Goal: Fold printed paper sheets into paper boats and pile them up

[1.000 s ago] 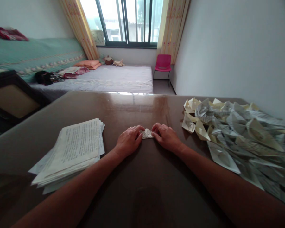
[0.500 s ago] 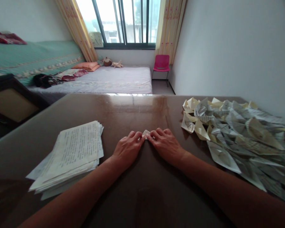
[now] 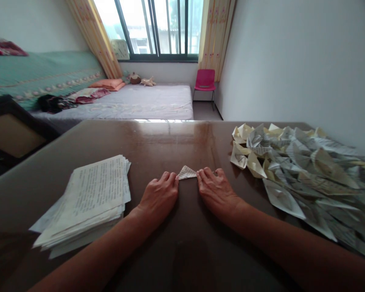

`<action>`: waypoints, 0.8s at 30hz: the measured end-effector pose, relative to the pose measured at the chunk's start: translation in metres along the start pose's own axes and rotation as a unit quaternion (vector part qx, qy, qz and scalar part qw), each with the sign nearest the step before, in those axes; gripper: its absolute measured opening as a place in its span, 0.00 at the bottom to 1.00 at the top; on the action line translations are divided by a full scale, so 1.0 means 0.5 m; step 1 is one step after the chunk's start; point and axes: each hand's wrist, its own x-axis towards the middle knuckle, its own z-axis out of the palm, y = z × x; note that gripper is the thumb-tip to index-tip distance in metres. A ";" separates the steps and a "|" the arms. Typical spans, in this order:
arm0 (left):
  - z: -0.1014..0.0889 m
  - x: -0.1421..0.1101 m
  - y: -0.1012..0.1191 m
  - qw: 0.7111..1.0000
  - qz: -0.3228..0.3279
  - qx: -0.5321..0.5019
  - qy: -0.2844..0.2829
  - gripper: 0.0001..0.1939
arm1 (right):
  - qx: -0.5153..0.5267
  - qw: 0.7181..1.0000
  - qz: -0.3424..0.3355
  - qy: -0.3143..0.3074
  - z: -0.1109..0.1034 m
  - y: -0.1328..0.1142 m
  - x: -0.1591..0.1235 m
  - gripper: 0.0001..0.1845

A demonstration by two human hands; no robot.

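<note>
Brown, glossy counter (image 3: pixel 158 148) with worked and unworked paper. Left hand (image 3: pixel 159 196) and right hand (image 3: pixel 217 192), fingers nearly closed, hold opposite corners of a flat paper triangle (image 3: pixel 187 173), centrally placed and apparently part-folded. Right: heaped, shaped paper boats (image 3: pixel 321 164). Left: stacked sheets (image 3: pixel 94 190), mostly flat, apparently unfolded.

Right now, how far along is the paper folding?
Apparently done: the heap of folded paper boats on the right. In hand: a small paper triangle, with the left hand and right hand at its lower corners. Probably left: the printed sheets, stacked flat; I cannot tell how many.
</note>
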 end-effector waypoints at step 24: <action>0.053 0.028 -0.030 0.962 -0.091 -0.238 0.096 0.15 | 0.281 0.955 -0.034 0.090 0.078 0.077 0.083 0.16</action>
